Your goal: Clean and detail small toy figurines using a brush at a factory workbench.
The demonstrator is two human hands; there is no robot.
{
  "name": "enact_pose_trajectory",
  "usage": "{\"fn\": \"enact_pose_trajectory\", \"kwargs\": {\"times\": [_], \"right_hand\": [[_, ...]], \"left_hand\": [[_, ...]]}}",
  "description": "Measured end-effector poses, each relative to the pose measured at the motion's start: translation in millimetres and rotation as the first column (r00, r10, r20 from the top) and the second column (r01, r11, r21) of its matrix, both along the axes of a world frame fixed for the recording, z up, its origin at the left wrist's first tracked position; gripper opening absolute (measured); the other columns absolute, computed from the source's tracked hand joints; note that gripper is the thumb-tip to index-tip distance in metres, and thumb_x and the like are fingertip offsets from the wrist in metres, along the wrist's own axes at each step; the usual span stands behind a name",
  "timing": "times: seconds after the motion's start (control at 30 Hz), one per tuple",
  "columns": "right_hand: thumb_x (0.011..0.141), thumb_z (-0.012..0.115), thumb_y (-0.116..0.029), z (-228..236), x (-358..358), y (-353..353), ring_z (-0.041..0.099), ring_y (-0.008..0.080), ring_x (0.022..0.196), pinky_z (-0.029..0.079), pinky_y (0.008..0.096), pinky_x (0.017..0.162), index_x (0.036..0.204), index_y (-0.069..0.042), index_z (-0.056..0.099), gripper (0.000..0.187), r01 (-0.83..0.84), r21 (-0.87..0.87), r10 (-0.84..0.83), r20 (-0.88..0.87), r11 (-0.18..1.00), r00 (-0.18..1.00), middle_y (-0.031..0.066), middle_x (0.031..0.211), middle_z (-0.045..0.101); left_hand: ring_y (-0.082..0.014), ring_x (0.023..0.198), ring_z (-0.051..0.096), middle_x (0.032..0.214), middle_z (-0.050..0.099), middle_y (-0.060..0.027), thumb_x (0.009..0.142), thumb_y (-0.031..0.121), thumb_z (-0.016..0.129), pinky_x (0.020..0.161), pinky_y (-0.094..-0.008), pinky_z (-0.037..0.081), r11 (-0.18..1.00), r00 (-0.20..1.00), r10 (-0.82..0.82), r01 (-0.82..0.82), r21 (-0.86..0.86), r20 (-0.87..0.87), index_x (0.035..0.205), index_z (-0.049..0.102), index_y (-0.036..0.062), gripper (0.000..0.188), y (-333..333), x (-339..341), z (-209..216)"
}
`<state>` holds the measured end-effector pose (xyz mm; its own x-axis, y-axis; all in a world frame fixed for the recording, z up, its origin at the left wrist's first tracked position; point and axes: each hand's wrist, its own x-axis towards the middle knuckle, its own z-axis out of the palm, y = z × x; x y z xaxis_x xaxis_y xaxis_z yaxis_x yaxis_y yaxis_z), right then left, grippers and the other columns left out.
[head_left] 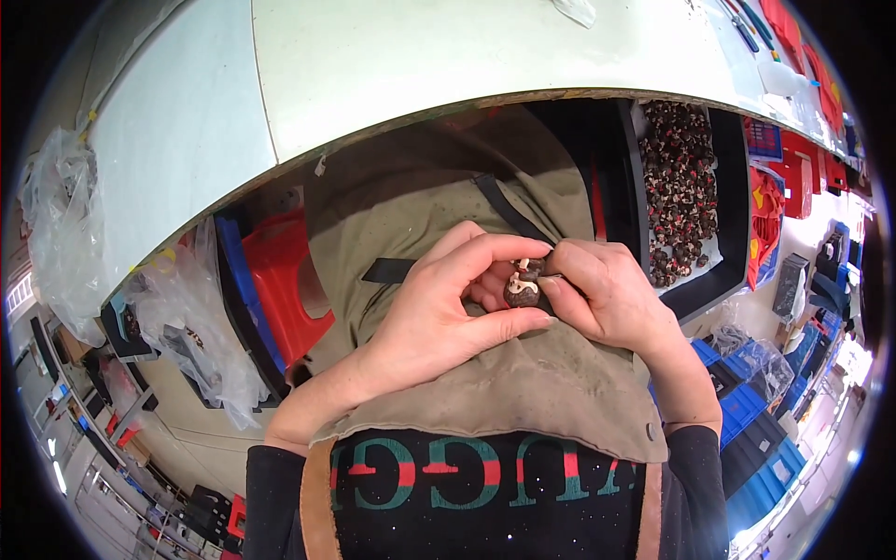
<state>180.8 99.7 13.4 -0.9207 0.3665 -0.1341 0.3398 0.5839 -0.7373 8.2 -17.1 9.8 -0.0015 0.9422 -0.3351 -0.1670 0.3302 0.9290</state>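
Just above my lap, my two hands meet around a small rounded figurine (521,293), dark brown with cream markings. My left hand (420,294) cups it, with the forefinger along its far end and the thumb stretched beneath. From the other side my right hand (605,291) grips it between thumb and curled forefinger. Part of the figurine is hidden behind the fingers, and I cannot make out any tool. An olive-brown apron (401,219) lies across my lap under the hands.
A pale worktable (448,56) curves across the far side. To the right, a black tray (723,271) holds many similar dark figurines (679,177). Blue crates (742,406) stand below it. A red plastic stool (285,285) and clear plastic bags (201,336) are at left.
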Motion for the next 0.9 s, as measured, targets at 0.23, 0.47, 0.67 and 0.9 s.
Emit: {"fn": "enact_pose_trajectory", "kwargs": {"times": [0.23,0.47,0.67,0.9], "right_hand": [[0.084,0.063,-0.019,0,0,-4,0.058,0.0326,0.064,0.046,0.0413,0.055,0.081,-0.004,0.05,0.02,0.07,0.028,-0.071,0.009,0.997,0.997,0.0116,0.072,0.055],[0.083,0.06,-0.015,1,1,-6,0.053,0.0333,0.062,0.043,0.041,0.055,0.084,-0.003,0.051,0.015,0.041,0.116,-0.042,0.005,0.992,0.999,0.0121,0.071,0.05],[0.083,0.06,-0.015,2,1,-4,0.053,0.0327,0.061,0.042,0.0408,0.054,0.083,-0.004,0.05,0.015,0.002,0.054,-0.001,-0.025,0.999,1.0,0.0119,0.071,0.05],[0.083,0.061,-0.013,-2,1,-11,0.052,0.0319,0.061,0.042,0.0406,0.054,0.082,-0.004,0.05,0.014,0.115,0.124,-0.11,-0.048,0.986,0.993,0.0115,0.071,0.049]], "left_hand": [[-0.0066,0.084,0.057,0.098,0.049,-0.0003,0.073,-0.001,0.077,0.071,-0.0195,0.047,1.0,1.0,-0.013,0.013,-0.008,0.001,0.117,0.058,0.0043,0.048,1,-1,0],[-0.0067,0.073,0.057,0.09,0.05,-0.001,0.074,0.009,0.079,0.067,-0.0207,0.05,0.999,0.998,0.017,-0.014,0.051,-0.055,0.116,0.06,0.0056,0.046,0,1,-3],[-0.0076,0.078,0.059,0.092,0.051,-0.0013,0.076,0.007,0.076,0.072,-0.0215,0.051,1.0,1.0,-0.011,0.011,0.017,0.016,0.118,0.058,0.005,0.045,-1,0,-2],[-0.0097,0.085,0.063,0.097,0.051,-0.0025,0.08,0.006,0.073,0.077,-0.0235,0.052,1.0,0.987,0.017,-0.014,-0.022,0.161,0.122,0.055,0.0044,0.045,-1,-1,-4]]}}
